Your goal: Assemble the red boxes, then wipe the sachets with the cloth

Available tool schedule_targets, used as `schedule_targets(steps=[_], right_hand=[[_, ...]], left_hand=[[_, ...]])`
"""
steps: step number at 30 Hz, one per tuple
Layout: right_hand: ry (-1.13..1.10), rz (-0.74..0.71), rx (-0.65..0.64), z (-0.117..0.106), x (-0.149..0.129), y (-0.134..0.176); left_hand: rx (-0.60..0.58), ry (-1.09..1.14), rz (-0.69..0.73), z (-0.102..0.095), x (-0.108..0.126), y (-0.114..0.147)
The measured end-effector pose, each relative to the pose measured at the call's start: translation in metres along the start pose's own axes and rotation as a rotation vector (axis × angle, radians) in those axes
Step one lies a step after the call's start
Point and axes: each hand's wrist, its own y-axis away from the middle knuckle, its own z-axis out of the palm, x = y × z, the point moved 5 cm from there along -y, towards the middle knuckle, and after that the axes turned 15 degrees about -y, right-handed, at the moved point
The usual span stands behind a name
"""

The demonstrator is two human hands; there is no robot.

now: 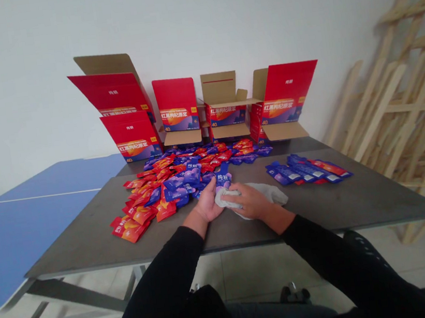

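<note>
A purple drink pouch (222, 178) is gripped in my left hand (208, 204), tilted up over the table. My right hand (248, 201) is closed on a whitish cloth (267, 192) and presses part of it against the lower end of the pouch; the rest of the cloth trails over the tabletop to the right. Left of my hands spreads a large heap of red pouches (129, 229) and purple pouches (179, 180). On the right lies a smaller, overlapping group of mostly purple pouches (303, 169) with some red ones.
Red printed cartons with flaps up stand along the back: a stack at left (131, 136), two in the middle (176, 106) (226, 115), one at right (286, 94). The grey table (103, 251) adjoins a blue table (48, 222). Wooden frames (401, 103) lean at right.
</note>
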Motion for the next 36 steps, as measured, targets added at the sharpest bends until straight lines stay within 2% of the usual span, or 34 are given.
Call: schedule_targets(steps=[9, 17, 23, 28, 30, 36], right_hand=[[0.074, 0.257, 0.154, -0.008, 0.008, -0.004], [0.059, 0.503, 0.329, -0.018, 0.023, 0.001], [0.049, 0.576, 0.44, -0.026, 0.036, 0.004], [0.043, 0.497, 0.579, -0.036, 0.045, 0.01], [0.023, 0.404, 0.562, -0.035, 0.042, 0.01], [-0.069, 0.071, 0.179, -0.013, 0.018, 0.008]], left_hand=[[-0.086, -0.133, 0.027, 0.014, -0.008, 0.005], [-0.09, -0.349, 0.057, 0.008, -0.017, 0.007], [-0.07, -0.382, 0.017, 0.004, -0.018, 0.009], [0.025, -0.325, 0.053, -0.001, -0.012, 0.004], [0.089, -0.287, 0.105, -0.003, -0.006, 0.001], [0.244, -0.211, 0.267, -0.01, 0.008, -0.003]])
